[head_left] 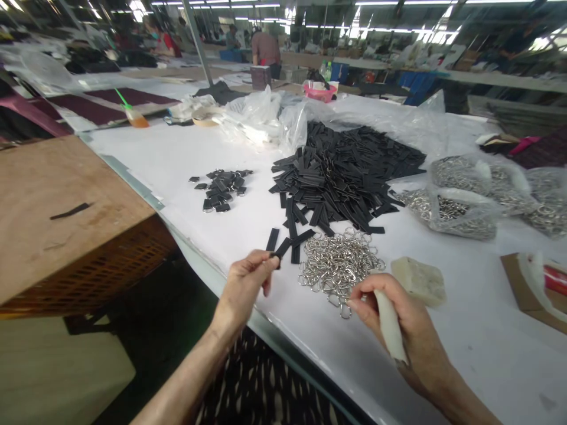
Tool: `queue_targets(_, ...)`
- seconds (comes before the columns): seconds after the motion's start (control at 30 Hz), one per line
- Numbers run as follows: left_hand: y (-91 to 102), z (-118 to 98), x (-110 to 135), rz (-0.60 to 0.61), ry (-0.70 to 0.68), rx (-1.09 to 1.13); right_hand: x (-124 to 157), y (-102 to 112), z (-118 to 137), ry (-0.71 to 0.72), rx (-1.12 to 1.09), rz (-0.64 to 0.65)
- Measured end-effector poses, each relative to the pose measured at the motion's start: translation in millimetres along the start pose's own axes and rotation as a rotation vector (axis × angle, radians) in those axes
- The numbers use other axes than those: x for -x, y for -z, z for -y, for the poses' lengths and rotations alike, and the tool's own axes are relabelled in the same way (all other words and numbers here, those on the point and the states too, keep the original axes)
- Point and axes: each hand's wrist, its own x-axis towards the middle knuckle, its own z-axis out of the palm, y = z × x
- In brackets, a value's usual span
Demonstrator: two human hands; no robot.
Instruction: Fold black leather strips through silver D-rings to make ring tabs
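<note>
My left hand point(248, 280) is closed, pinching a short black strip point(282, 248) between thumb and forefinger. Several loose black strips point(273, 238) lie just beyond it. My right hand point(410, 324) is curled around a pale, whitish stick-shaped tool point(390, 327), whose tip is hidden by the hand. The right thumb and forefinger meet at the near edge of a heap of silver metal rings point(341, 260); whether they grip a ring I cannot tell. A nearby ring point(345, 310) lies beside these fingertips. Behind the rings rises a large pile of black strips point(345, 171).
A small group of black strips looped with rings point(224, 189) lies at the left. To the right are a pale block point(419, 280), plastic bags of rings point(465, 203) and a cardboard box point(525, 289). A wooden board point(66, 206) stands beyond the table's left edge.
</note>
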Motion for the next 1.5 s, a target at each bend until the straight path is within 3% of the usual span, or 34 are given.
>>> queue_targets(0.13,41.6,-20,-55,-0.304,-0.132,0.052,-4,6,1,-0.04,0.028,0.025)
queue_targets(0.27,60.8,-31,-89,-0.464,-0.258,0.002,-5,3,-3,-0.068,0.04,0.01)
queue_targets(0.37,53.2,-22,-85,-0.4,-0.262,-0.233,-6,0,-6,-0.078,0.058,0.043)
queue_targets(0.47,30.8,-5,-66,-0.243,-0.22,-0.467,-7,0,-6,-0.063,0.091,0.041)
queue_targets(0.57,7.9,6,-54,-0.162,-0.22,-0.712,-11,8,-8,-0.016,0.178,-0.018)
queue_targets(0.67,-4.2,6,-58,-0.144,-0.181,-0.914,-17,26,-12,0.0,0.307,-0.061)
queue_targets(0.77,-7.4,2,-70,-0.135,-0.13,-1.049,-20,43,-15,-0.089,0.369,-0.101)
queue_targets(0.83,-7.8,1,-77,-0.121,-0.107,-1.095,-20,46,-14,-0.134,0.336,-0.052)
queue_targets(0.93,-7.4,2,-81,-0.095,-0.082,-1.111,-18,38,-9,-0.121,0.236,0.155)
queue_targets(1.03,-5.2,2,-77,-0.087,-0.079,-1.088,-15,25,-5,0.017,0.223,0.305)
queue_targets(1.17,0.5,-2,-61,-0.121,-0.11,-0.959,-13,11,-7,0.235,0.359,0.327)
queue_targets(1.3,2.2,-5,-38,-0.083,-0.09,-0.498,-13,-11,-18,0.468,0.578,0.244)
queue_targets(1.5,-13.8,4,-4,0.133,0.183,0.068,-8,-44,-35,0.721,0.831,0.023)
